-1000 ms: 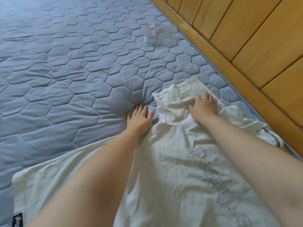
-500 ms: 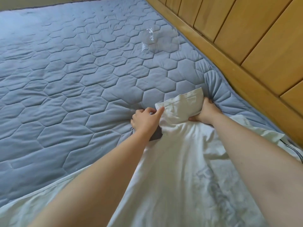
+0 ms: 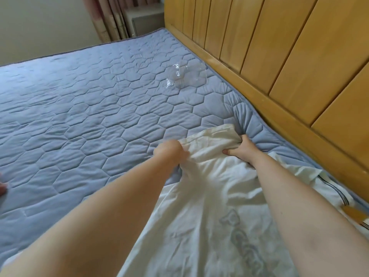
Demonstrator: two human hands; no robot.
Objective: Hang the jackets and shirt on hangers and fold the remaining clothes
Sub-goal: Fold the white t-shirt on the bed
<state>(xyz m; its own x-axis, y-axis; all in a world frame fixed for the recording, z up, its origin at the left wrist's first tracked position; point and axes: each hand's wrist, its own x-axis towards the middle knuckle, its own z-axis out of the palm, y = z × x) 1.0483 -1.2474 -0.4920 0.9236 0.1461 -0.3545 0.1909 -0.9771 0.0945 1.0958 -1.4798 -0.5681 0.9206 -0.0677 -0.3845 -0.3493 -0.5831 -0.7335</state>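
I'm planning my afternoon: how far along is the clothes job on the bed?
Done: nothing visible; no hung or folded clothes are in view. In hand: the left hand and right hand grip one end of the white T-shirt spread on the blue quilted mattress. Remaining: folding this shirt, plus any garments out of view.

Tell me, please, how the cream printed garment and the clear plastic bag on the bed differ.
The cream printed garment is opaque cloth; the clear plastic bag is see-through. The garment is gripped by the left hand and right hand, while the bag lies untouched. The garment is far larger than the bag. Both rest on the blue-grey quilted bedcover.
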